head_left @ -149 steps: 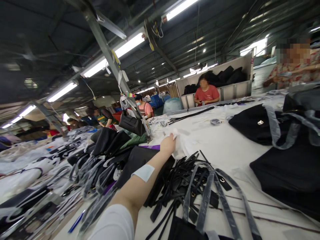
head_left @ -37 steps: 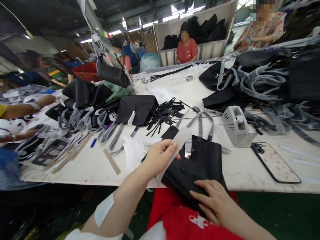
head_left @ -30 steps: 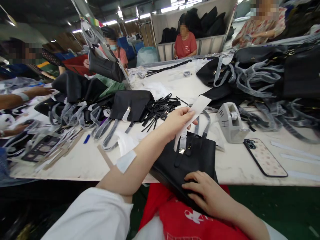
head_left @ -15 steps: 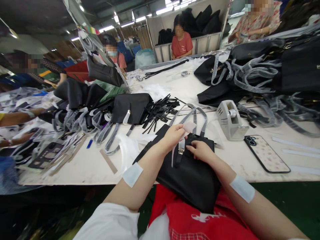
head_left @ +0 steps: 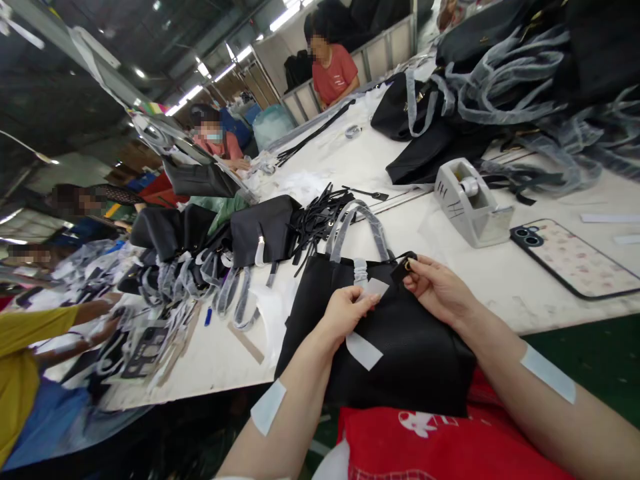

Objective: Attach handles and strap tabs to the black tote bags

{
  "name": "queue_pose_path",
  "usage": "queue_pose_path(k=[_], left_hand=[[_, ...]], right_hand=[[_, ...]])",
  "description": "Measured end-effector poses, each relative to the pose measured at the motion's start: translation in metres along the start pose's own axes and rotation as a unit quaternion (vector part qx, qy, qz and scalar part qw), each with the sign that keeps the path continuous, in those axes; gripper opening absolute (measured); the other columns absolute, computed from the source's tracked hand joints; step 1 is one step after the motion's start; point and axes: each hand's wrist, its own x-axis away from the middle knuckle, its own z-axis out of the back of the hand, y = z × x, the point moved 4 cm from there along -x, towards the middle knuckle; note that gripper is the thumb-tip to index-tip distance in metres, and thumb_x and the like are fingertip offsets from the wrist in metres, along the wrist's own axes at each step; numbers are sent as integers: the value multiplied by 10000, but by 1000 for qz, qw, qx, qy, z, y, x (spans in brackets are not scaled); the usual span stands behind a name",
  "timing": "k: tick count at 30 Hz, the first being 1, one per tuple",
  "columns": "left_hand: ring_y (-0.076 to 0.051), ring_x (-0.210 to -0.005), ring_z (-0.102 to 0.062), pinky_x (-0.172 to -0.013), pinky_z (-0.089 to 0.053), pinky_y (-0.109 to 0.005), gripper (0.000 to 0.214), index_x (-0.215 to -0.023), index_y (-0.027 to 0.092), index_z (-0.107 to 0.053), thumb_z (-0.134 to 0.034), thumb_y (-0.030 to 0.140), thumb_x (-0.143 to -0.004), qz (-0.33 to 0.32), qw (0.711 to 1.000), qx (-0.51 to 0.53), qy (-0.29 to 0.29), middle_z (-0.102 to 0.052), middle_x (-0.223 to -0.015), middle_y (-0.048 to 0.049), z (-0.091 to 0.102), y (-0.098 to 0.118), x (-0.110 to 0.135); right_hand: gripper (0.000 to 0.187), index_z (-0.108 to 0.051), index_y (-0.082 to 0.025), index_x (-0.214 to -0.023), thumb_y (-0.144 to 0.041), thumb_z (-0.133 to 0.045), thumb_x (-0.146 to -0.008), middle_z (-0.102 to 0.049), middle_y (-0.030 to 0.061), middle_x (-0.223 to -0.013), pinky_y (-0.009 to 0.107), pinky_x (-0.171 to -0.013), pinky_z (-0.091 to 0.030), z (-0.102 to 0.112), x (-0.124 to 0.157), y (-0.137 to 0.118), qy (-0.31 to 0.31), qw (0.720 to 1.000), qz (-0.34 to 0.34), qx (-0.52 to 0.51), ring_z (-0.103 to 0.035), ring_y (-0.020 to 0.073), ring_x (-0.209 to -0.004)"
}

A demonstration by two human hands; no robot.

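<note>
Watching from my end, I have both hands over a black tote bag [head_left: 410, 363]. Left hand [head_left: 345, 313]: thumb and fingers closed in a pinch on a white strip [head_left: 365, 351], which shows above and below the grip; I can't tell whether it is one piece. Right hand [head_left: 433, 287]: thumb and fingertips pinching a black tag [head_left: 401, 269] with a gold ring, near the tote's top edge.

The tote lies tilted across the near edge of the bench [head_left: 500, 297], its lower side against a red garment [head_left: 430, 447]. Its film-wrapped handles [head_left: 371, 217] stand up behind the hands. The left hand blocks my view of the bag's front middle.

Right side of the bench: grey tape dispenser [head_left: 467, 207], then a phone [head_left: 583, 257] in a patterned case, nearer me. Beyond the handles, a tangle of black straps [head_left: 323, 220] beside another black bag [head_left: 265, 233]. Far left, a co-worker's yellow sleeve [head_left: 37, 328].
</note>
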Motion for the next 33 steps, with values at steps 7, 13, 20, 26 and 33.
queue_pose_path(k=[7, 13, 20, 26, 33], left_hand=[[-106, -535, -495, -530, -364, -223, 381, -741, 116, -698, -639, 491, -767, -18, 998, -61, -19, -590, -589, -18, -3, 5, -1], [-119, -586, -518, -566, -380, -228, 384, -666, 138, -671, -597, 486, -810, -81, 988, -126, -24, -571, -600, -7, -3, 10, 0], [-109, -586, -490, -569, -361, -227, 399, -602, 144, -604, -582, 472, -828, -107, 983, -144, -33, -548, -597, 4, -4, 15, 2], [-102, -560, -489, -533, -342, -211, 389, -664, 141, -631, -562, 482, -837, -94, 982, -158, -46, -572, -599, 4, -1, 18, 5], [-107, -540, -491, -517, -347, -210, 419, -647, 143, -639, -558, 515, -822, -74, 981, -172, -41, -587, -578, -1, 4, 23, 8]], right_hand=[[239, -670, -203, -763, -341, -830, -652, -628, -12, -701, 203, -525, -477, 4, -5, 5, 22, 997, 1, 72, -556, 96, -571], [265, -656, -201, -765, -377, -821, -655, -611, -17, -690, 222, -547, -458, 6, -8, 6, 15, 996, 5, 91, -541, 98, -577], [272, -667, -180, -738, -382, -825, -647, -587, -19, -633, 210, -502, -381, 1, -5, 9, -18, 992, 2, 126, -493, 86, -549], [329, -607, -172, -642, -436, -803, -649, -530, -27, -554, 232, -486, -323, -4, -3, 9, -23, 977, 1, 211, -434, 90, -509], [324, -599, -173, -643, -418, -813, -633, -522, -30, -549, 233, -480, -300, 2, -4, 11, -20, 979, -5, 205, -426, 89, -504]])
